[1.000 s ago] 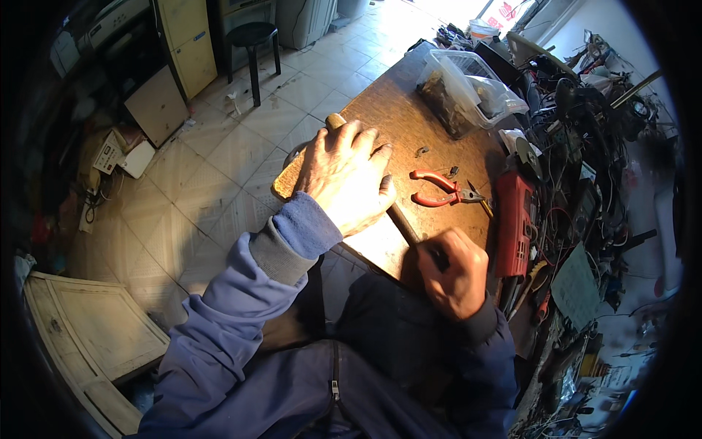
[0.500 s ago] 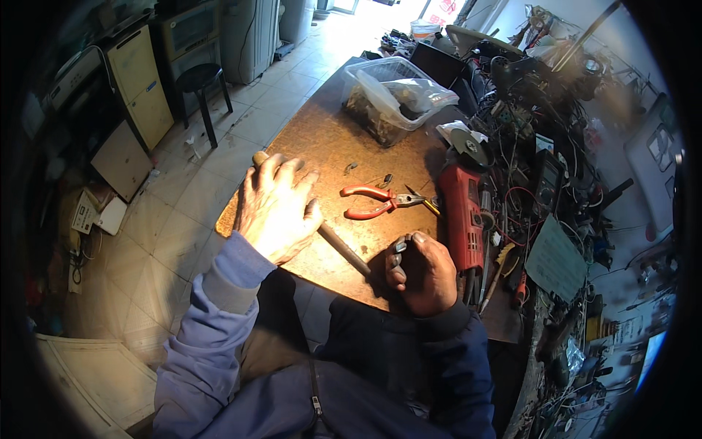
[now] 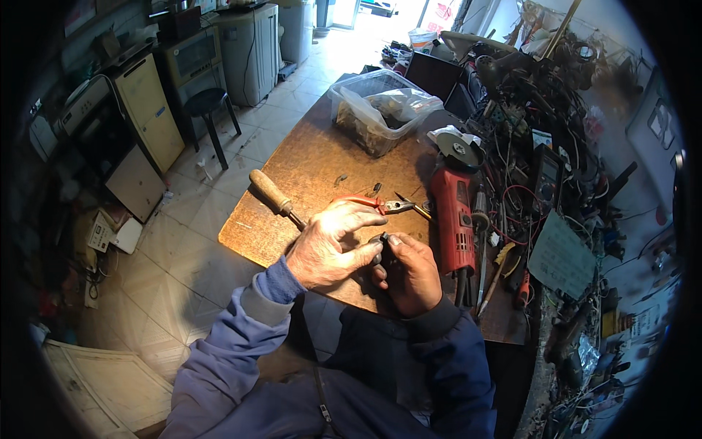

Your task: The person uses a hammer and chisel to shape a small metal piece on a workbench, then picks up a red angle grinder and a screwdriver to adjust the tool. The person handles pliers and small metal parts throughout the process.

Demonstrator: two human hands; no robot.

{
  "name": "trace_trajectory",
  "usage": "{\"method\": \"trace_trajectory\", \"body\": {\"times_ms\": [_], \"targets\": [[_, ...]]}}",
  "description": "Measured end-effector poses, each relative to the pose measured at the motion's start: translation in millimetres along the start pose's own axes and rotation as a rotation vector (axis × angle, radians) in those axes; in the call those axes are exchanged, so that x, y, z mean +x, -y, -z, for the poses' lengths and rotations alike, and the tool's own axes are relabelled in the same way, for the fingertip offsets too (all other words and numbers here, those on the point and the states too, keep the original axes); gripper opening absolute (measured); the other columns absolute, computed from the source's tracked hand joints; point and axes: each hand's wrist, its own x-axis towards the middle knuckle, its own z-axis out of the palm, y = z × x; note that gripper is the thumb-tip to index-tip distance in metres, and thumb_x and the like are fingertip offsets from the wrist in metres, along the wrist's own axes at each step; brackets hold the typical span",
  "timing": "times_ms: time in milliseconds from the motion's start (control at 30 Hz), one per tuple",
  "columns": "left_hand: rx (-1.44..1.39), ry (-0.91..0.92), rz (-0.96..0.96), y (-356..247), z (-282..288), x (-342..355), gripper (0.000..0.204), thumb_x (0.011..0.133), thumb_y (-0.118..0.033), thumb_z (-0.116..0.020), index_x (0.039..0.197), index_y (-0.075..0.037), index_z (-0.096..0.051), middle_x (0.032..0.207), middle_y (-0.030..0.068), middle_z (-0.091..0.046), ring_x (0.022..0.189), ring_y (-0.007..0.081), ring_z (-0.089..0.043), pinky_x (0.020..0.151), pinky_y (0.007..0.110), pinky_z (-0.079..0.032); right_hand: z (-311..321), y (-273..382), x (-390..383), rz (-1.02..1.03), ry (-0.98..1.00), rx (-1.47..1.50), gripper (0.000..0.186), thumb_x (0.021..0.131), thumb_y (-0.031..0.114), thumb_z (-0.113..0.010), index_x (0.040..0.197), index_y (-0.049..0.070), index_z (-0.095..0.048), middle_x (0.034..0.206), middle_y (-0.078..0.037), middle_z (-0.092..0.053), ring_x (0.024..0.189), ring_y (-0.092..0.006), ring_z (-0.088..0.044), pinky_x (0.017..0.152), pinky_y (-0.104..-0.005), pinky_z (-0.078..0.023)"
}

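your right hand pinches a small dark piece over the bench; your left hand curls beside it (whether gripping too, i can't tell). handling looks unfinished: piece in your fingers, not yet laid down, wooden-handled tool lying nearby.

Warm light brightens your left hand and the left corner of the wooden table; your right hand looks dimmer. Past the table's far edge, glare washes out the doorway. Your fisheye view bends straight edges and darkens to black around its rim.
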Motion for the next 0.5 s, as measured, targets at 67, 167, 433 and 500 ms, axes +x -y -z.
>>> {"method": "trace_trajectory", "body": {"times_ms": [67, 167, 433, 500], "targets": [[0.008, 0.043, 0.072, -1.1, -3.5, 0.4, 0.033, 0.084, -0.002, -0.078, 0.116, 0.002, -0.075, 0.124, 0.0192, -0.073, 0.122, 0.0297, -0.067, 0.097, 0.038, -0.057, 0.1, -0.7, 0.2, 0.003, -0.013, -0.009, 0.02, 0.107, 0.02, -0.057, 0.108, 0.0, -0.062, 0.087, -0.007, -0.065, 0.067, -0.0128, -0.058, 0.056, -0.0263, -0.044], [-0.08, 0.049, 0.149, -1.2, -4.8, -2.2, 0.026, 0.084, 0.0, -0.078, 0.11, 0.001, -0.076, 0.114, 0.0177, -0.075, 0.111, 0.0274, -0.071, 0.089, 0.035, -0.059, -5.5, -1.8, -2.0, 0.0, -0.024, -0.001, 0.021, 0.107, 0.02, -0.057, 0.109, 0.0, -0.063, 0.084, -0.006, -0.065, 0.065, -0.0125, -0.057, 0.056, -0.0253, -0.044], [-0.014, -0.023, 0.041, -4.8, -4.2, -2.5, 0.02, 0.084, 0.001, -0.08, 0.103, 0.003, -0.075, 0.101, 0.0154, -0.074, 0.091, 0.0234, -0.074, 0.081, 0.034, -0.059, -7.8, -4.7, -1.2, 0.068, -0.041, -0.099, 0.024, 0.109, 0.017, -0.054, 0.117, -0.004, -0.062, 0.082, -0.008, -0.066, 0.063, -0.0134, -0.059, 0.059, -0.0259, -0.049], [-0.024, -0.025, 0.058, -5.8, -4.7, -3.1, 0.019, 0.084, 0.001, -0.081, 0.102, 0.003, -0.075, 0.101, 0.0152, -0.073, 0.089, 0.0226, -0.074, 0.079, 0.033, -0.059, -1.4, -9.4, -0.4, 0.093, -0.004, -0.119, 0.025, 0.109, 0.016, -0.053, 0.12, -0.006, -0.061, 0.085, -0.009, -0.067, 0.066, -0.0134, -0.061, 0.06, -0.026, -0.051]]}}
